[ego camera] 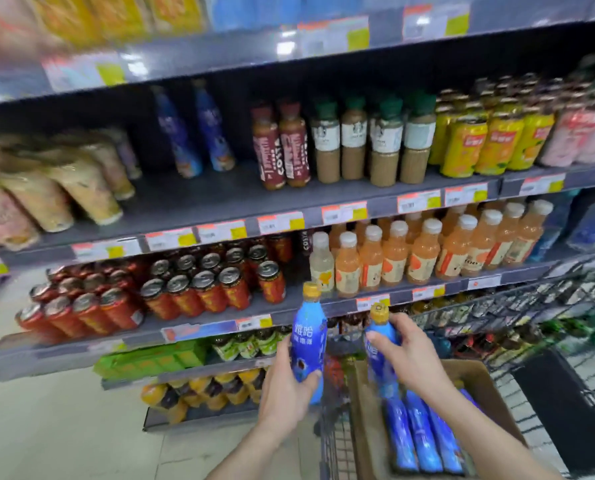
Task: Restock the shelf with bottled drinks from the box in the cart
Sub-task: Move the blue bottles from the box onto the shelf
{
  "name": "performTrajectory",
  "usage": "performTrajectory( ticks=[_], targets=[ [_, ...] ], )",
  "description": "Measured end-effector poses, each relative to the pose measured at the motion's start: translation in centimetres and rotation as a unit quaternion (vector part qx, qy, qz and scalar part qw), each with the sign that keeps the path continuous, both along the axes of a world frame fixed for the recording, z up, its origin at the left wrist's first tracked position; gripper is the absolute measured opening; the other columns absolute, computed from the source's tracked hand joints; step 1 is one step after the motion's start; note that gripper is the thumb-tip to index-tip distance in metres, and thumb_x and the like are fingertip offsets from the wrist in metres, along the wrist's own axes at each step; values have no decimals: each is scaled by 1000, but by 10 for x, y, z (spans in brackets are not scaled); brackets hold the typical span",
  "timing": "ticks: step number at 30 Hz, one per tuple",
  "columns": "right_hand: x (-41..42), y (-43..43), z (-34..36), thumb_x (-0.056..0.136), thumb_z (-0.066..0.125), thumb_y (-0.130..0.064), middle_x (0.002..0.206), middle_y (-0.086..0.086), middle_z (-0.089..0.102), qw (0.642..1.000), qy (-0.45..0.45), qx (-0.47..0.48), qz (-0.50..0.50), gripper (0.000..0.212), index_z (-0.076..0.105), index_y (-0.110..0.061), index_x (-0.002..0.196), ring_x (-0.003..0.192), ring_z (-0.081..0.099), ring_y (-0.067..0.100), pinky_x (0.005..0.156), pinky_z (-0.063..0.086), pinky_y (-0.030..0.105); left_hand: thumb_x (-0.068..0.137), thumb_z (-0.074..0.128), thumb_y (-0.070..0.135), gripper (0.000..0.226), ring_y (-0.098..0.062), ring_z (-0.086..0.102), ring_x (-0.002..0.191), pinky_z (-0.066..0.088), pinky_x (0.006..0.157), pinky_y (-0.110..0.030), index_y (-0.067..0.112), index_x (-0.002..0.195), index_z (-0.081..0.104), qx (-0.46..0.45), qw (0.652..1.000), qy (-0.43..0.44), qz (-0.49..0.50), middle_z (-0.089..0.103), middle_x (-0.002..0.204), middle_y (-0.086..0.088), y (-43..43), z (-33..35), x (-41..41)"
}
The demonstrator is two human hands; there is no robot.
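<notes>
Blue bottles [308, 341]: two in hands [285, 386], three visible in box [476, 379].

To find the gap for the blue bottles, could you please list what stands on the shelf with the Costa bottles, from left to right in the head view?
Leaning beige bottles → two blue bottles → maroon Costa bottles → green-capped beige bottles → yellow bottles → pink bottles.

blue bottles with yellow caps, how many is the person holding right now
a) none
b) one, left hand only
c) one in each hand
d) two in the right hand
c, the left hand grips one blue bottle and the right hand grips a second bottle over the box
</notes>
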State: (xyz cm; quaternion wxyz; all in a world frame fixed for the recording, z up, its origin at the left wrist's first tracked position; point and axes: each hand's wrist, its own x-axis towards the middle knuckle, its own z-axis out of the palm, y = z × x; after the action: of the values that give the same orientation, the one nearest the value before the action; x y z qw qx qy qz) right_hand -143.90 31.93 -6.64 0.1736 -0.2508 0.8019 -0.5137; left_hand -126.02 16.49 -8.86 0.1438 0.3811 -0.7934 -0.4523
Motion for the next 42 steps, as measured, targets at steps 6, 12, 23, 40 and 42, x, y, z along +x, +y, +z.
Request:
performTrajectory(
  ticks=[6,12,23,40,42],
  targets=[
    [42,-60,55,83,75,-39,90,-11,69,997,61,-36,23,21,60,-31,97,84,62,0,72,46,28,83,77,28,81,23,46,97,34,78,-3,38,147,29,-20,999,37,17,41,113,46,-54,40,44],
    [74,-113,105,85,73,-38,96,-13,71,993,59,-87,49,25,61,-29,104,90,67,4,76,51,30,80,80,20,77,34,45,91,36,68,5,47,133,32,-36,996,73,48,56,111,30,-98,73,75],
    [92,-194,204,82,71,-47,93,-12,71,980,130,-134,65,25,62,-34,102,87,66,6,81,55,41,82,79,29,80,29,50,89,38,74,-3,40,144,31,-91,984,125,94,56,120,23,-160,129,111],
    [3,-337,263,84,69,-46,90,-11,65,970,182,-141,74,26,59,-27,98,89,64,14,67,44,26,83,78,25,77,1,58,101,38,73,-5,34,143,31,-168,961,173,136,59,122,17,-260,196,40],
    [-8,-353,257,84,69,-47,92,-9,67,971,173,-150,64,25,59,-28,97,91,65,17,70,44,27,84,77,26,77,1,58,100,38,73,-4,34,144,30,-176,960,169,137,58,121,17,-271,194,32]
  ],
)
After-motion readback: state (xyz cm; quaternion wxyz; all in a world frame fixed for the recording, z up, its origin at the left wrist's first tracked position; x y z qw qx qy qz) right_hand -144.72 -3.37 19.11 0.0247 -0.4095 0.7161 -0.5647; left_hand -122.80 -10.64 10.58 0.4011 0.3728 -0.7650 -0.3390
